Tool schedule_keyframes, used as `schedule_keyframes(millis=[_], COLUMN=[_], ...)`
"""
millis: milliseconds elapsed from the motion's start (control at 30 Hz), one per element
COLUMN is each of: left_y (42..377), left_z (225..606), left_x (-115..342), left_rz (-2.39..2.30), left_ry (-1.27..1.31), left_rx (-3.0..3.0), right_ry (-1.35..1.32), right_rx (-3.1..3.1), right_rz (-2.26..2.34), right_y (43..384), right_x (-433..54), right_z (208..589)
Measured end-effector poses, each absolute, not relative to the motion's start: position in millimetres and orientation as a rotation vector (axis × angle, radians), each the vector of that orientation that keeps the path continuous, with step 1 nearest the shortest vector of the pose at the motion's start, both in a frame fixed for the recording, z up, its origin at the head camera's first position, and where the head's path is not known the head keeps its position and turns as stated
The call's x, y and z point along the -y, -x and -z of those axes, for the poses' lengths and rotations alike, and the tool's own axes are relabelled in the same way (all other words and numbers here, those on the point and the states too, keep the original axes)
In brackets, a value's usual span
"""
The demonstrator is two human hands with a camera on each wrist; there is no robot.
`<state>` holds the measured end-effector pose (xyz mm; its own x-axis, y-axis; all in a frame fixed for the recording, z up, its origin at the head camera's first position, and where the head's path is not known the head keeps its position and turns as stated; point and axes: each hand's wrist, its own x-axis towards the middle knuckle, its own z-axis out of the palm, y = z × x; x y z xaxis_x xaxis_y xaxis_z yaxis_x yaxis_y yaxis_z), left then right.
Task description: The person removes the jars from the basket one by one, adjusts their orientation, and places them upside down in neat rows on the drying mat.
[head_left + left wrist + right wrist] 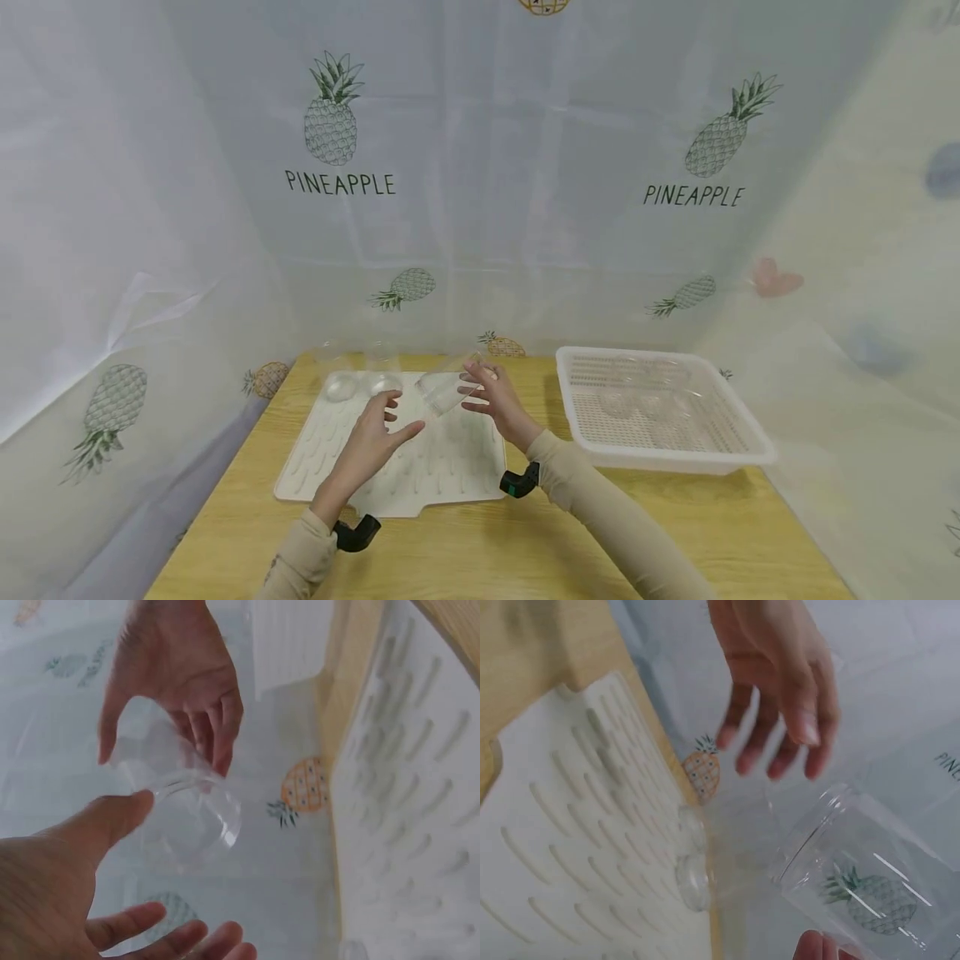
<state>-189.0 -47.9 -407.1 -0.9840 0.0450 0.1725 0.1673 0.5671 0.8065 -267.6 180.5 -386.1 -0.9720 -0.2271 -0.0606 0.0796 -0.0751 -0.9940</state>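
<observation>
A clear jar [450,387] is in my right hand [501,408], gripped by its far end with thumb and fingers around it, tilted in the air above the white ridged mat [442,467]. In the right wrist view the jar [855,877] has its rimmed mouth toward my left hand [780,682]. That left hand [371,442] holds nothing; its thumb and fingers are spread apart beside the jar's mouth. In the left wrist view its thumb lies close to the jar [191,814]; whether they touch is unclear. Two more clear jars [341,386] stand at the mat's back left.
A white plastic basket [667,458] on the right of the wooden table [465,550] holds several clear jars [645,400]. A pineapple-print curtain [495,217] rises behind and at both sides of the table.
</observation>
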Motion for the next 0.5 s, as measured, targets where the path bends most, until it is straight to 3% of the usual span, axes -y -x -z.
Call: schedule_keyframes(millis=[233, 500], left_y=[164, 140], left_z=[436, 472], left_x=[94, 125], left_rz=[1.128, 0.894], left_ry=[-0.01, -0.18], left_rx=[2.778, 2.893], right_ry=[0.11, 0.229], right_rx=[-2.101, -2.314], right_rz=[2.164, 2.12], right_y=[287, 306], right_x=[-169, -154], right_z=[390, 399])
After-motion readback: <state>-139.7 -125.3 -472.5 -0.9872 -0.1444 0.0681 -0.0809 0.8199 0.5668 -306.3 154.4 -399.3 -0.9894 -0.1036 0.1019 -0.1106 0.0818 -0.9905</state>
